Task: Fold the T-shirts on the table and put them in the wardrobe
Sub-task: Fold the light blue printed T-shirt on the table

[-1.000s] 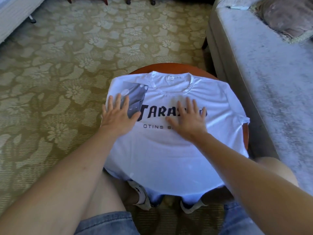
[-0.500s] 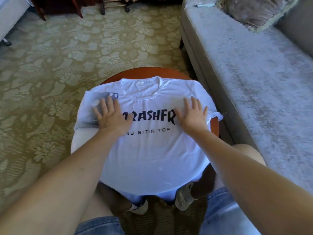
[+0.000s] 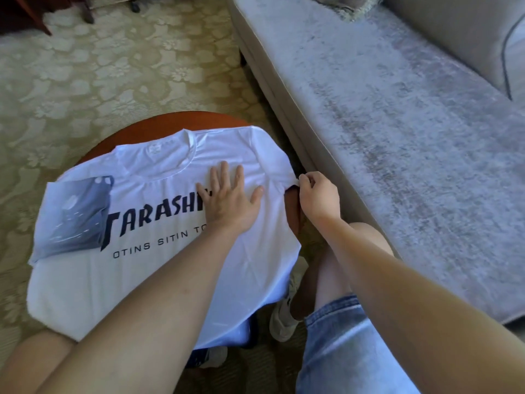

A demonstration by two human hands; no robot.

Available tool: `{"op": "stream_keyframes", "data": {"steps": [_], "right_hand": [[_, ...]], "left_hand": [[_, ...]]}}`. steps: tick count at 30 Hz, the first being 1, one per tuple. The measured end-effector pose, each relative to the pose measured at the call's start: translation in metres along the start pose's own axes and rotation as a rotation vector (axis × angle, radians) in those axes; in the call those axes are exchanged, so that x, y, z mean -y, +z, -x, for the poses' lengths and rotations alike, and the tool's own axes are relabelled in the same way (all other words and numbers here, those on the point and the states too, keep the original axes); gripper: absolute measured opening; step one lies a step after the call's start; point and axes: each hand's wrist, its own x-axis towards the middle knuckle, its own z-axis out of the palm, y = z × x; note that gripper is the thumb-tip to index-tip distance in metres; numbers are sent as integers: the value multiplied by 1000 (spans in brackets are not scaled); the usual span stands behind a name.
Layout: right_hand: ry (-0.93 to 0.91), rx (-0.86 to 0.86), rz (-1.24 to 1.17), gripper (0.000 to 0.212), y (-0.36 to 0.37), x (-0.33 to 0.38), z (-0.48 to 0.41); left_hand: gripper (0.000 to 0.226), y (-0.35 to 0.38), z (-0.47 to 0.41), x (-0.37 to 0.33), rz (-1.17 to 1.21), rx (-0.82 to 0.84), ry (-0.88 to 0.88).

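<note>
A white T-shirt [image 3: 147, 268] with black lettering lies front up over a small round brown table [image 3: 159, 125], collar away from me. Its left sleeve is folded in over the chest, and the thin cloth there shows a dark print. My left hand [image 3: 230, 200] lies flat with spread fingers on the right part of the chest, covering the end of the lettering. My right hand [image 3: 318, 194] pinches the hem of the right sleeve at the table's right edge. The shirt's lower hem hangs over the near edge of the table.
A long grey sofa [image 3: 397, 137] runs along the right, close to the table, with a cushion [image 3: 341, 4] at its far end. Patterned beige carpet [image 3: 113, 66] covers the floor. Dark furniture legs [image 3: 85, 9] stand at the top left. My knees and white shoes sit under the table.
My left hand slid from the shirt's left side across to the right chest. My right hand left the shirt's front and took hold of the right sleeve hem. The view swung right.
</note>
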Motion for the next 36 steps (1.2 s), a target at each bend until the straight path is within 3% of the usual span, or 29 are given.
{"op": "stream_keyframes", "data": {"steps": [5, 8, 12, 16, 20, 25, 27, 32, 36], "right_hand": [[205, 184, -173, 64, 5, -8, -5], [213, 314, -343, 67, 10, -11, -11], [292, 238, -533, 33, 16, -8, -20], [620, 136, -948, 23, 10, 2, -35], [689, 95, -1044, 8, 7, 9, -51], [523, 147, -906, 17, -7, 18, -61], [429, 109, -813, 16, -14, 28, -60], [292, -10, -698, 42, -24, 50, -61], [-38, 2, -443, 48, -25, 85, -43]], "left_hand": [[72, 1, 0, 0, -15, -30, -1], [72, 3, 0, 1, -12, -47, -4], [72, 3, -1, 2, -13, -56, -9], [70, 2, 0, 2, -1, -67, -14], [70, 3, 1, 1, 3, -70, -11], [69, 4, 1, 1, 23, -93, -2], [69, 3, 2, 1, 21, -96, 0], [69, 2, 2, 1, 28, -78, -1], [60, -10, -1, 7, 175, -33, 10]]}}
